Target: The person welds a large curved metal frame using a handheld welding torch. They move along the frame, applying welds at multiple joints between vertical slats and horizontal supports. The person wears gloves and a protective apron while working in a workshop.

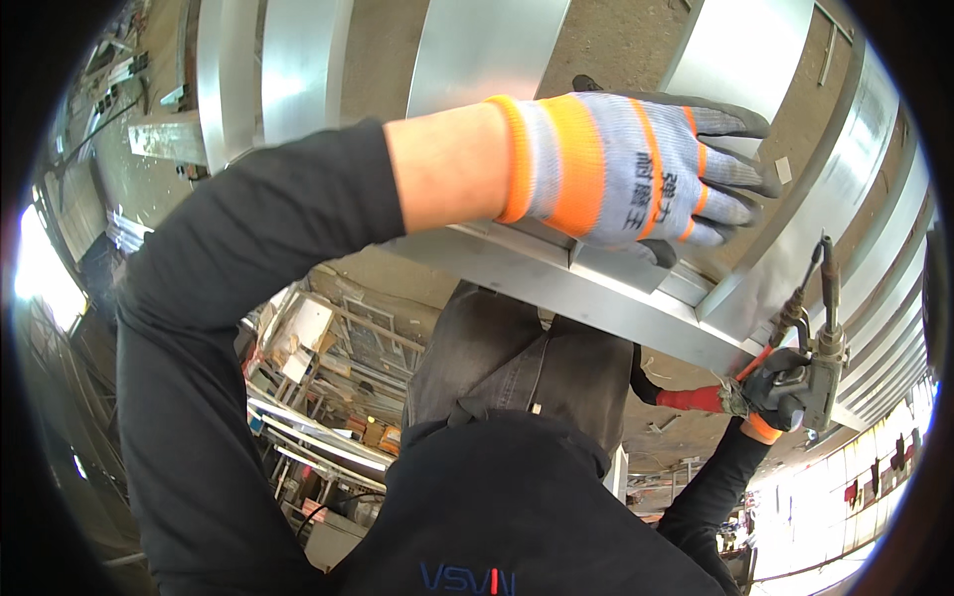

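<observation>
My left hand (651, 169), in a grey and orange knit glove with dark fingertips, stretches across the upper middle with its fingers extended and slightly apart. It is above the silvery metal frame; whether it touches the metal cannot be made out. At the right, my right hand (775, 385), in a dark-palmed glove with an orange cuff, grips a grey metal welding gun (827, 363). The gun's nozzle and a thin side tube point up and away, beside the frame's right end. A red-sleeved cable (691, 399) runs from it toward my legs.
A long metal beam (556, 288) crosses just in front of my legs, with several wide slats (487, 50) running away from it over the brown floor (383, 60). Racks of scrap pieces and boards (328, 338) stand at the lower left. Bright windows (845, 497) line the lower right.
</observation>
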{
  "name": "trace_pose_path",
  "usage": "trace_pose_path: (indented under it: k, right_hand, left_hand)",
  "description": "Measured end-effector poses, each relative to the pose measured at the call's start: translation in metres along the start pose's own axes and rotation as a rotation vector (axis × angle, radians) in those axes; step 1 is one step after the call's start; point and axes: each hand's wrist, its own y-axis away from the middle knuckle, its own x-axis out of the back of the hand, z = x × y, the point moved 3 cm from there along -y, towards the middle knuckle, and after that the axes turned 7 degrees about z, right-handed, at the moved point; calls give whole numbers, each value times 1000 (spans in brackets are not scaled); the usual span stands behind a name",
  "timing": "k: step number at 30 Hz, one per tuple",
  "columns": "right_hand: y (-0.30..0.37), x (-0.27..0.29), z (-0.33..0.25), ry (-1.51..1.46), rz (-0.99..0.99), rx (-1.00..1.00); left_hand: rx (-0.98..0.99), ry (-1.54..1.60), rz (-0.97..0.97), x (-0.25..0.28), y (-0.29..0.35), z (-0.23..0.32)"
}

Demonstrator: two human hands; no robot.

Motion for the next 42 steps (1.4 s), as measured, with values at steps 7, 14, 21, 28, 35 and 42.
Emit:
trace_pose_path:
  k: [7, 14, 21, 28, 35, 42]
  right_hand:
    - [13, 25, 13, -324, 175, 7]
    - [21, 30, 16, -475, 61, -3]
    - [25, 34, 21, -539, 38, 22]
    - [27, 32, 17, -561, -44, 61]
    - [27, 47, 32, -758, 21, 5]
    - [32, 80, 58, -1659, 165, -293]
  left_hand:
    - [-39, 38, -197, -27, 5, -5]
    - [-52, 91, -191, -30, 1, -7]
    - [-43, 146, -174, -38, 6, -6]
    - [55, 268, -49, -50, 9, -4]
    - [104, 348, 4, -60, 14, -4]
    - [124, 391, 41, -60, 16, -4]
